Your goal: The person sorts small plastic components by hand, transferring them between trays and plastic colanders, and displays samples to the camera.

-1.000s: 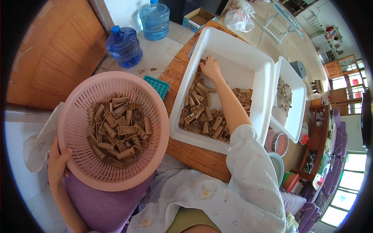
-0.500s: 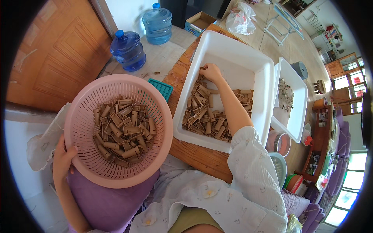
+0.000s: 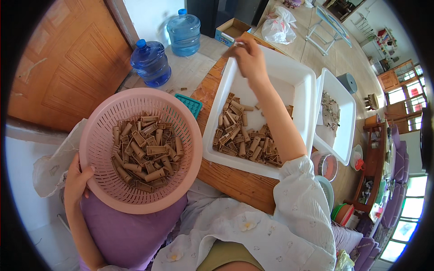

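My left hand [image 3: 77,181] is closed on the rim of a round pink slotted plastic basket [image 3: 94,135], which rests tilted on my lap. A heap of small brown trough-shaped pieces [image 3: 156,150] lies inside it. On the wooden table to the right stands a large white plastic tub [image 3: 303,97] with more such brown pieces [image 3: 244,135] along its left and near side. My right hand [image 3: 251,61] is raised over the tub's far left corner, blurred by motion. A small brown piece [image 3: 230,51] shows smeared at its pinched fingertips.
Two blue water jugs [image 3: 151,64] stand beyond the basket, near an orange wooden door [image 3: 68,58]. A teal tray [image 3: 189,105] lies between basket and table. Right of the tub is a second white tub [image 3: 346,122] with greyish scraps. An open cardboard box [image 3: 233,29] sits behind.
My right hand has lifted from the pieces at the tub's left side, up and away toward its far left corner. The basket, with my left hand on it, has shifted slightly right.
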`<state>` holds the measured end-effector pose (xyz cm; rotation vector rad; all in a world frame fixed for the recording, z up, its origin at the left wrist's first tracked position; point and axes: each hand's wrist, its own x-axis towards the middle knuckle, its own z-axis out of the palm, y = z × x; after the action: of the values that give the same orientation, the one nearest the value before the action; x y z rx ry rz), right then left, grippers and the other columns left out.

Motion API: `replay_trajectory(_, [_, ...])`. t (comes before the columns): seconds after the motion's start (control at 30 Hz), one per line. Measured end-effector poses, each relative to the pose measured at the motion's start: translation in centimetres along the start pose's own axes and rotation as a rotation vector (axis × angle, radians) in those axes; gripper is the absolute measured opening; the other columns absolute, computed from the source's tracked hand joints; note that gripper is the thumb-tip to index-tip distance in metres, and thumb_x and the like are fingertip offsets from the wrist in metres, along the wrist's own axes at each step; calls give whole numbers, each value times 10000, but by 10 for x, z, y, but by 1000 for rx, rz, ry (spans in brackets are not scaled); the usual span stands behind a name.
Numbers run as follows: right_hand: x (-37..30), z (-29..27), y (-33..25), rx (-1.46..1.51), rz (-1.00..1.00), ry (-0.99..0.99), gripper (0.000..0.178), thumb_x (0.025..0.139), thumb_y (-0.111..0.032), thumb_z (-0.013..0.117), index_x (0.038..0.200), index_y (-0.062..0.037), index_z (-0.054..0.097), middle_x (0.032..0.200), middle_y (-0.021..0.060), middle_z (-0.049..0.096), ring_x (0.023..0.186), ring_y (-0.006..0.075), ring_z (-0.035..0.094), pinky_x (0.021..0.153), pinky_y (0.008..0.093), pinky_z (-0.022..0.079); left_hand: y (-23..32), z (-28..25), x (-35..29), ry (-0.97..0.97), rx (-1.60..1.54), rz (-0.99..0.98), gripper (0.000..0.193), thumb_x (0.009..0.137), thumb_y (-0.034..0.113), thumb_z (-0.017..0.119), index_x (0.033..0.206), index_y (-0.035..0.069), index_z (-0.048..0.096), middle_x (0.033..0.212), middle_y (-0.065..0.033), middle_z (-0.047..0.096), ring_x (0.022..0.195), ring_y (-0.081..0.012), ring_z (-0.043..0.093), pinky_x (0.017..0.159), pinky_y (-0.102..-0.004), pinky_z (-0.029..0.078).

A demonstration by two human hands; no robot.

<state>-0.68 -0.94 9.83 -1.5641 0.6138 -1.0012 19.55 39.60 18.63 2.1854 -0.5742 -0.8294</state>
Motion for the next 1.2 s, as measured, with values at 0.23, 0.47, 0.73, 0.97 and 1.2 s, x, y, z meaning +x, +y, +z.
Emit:
replay_trajectory(0.23, [-74, 64, -108, -258, -313, -1006, 419, 842, -104, 492, 1241, -38, 384, 1132, 82, 514, 1009, 136, 469, 804, 290, 430, -5, 2, 2, 20, -16, 20, 455, 714, 193, 527, 1119, 10, 431, 729, -41, 524, 388, -70, 442, 251, -187, 299])
replay_trajectory(0.47, [-22, -18, 8, -785, -33, -551, 290, 763, -154, 569, 1035, -53, 551, 928, 102, 602, 852, 214, 582, 757, 301, 454, -7, -2, 2, -21, 7, 19, 451, 718, 187, 530, 1121, 8, 431, 725, -38, 523, 397, -70, 446, 251, -185, 297])
replay_trajectory(0.73, [-65, -54, 88, -1068, 287, -655, 308, 739, -151, 578, 1026, -77, 491, 964, 149, 584, 899, 314, 561, 764, 407, 451, -4, -1, 0, 4, 15, 7, 454, 724, 170, 522, 1134, 4, 420, 739, -46, 537, 405, -66, 452, 253, -184, 299])
replay_trajectory(0.97, [-58, -75, 96, -844, 134, -559, 232, 710, -136, 583, 902, -31, 505, 746, 125, 583, 729, 274, 575, 654, 370, 446, -6, 1, 2, -23, -14, 14, 456, 724, 166, 517, 1140, 6, 419, 753, -44, 539, 405, -65, 451, 254, -184, 300])
replay_trajectory(1.2, [-44, -72, 89, -920, 375, -362, 286, 718, -250, 618, 856, -15, 529, 766, 147, 595, 764, 295, 575, 681, 366, 449, -4, 1, 1, -13, -16, 21, 453, 720, 170, 517, 1130, 0, 423, 757, -46, 537, 403, -65, 448, 254, -184, 296])
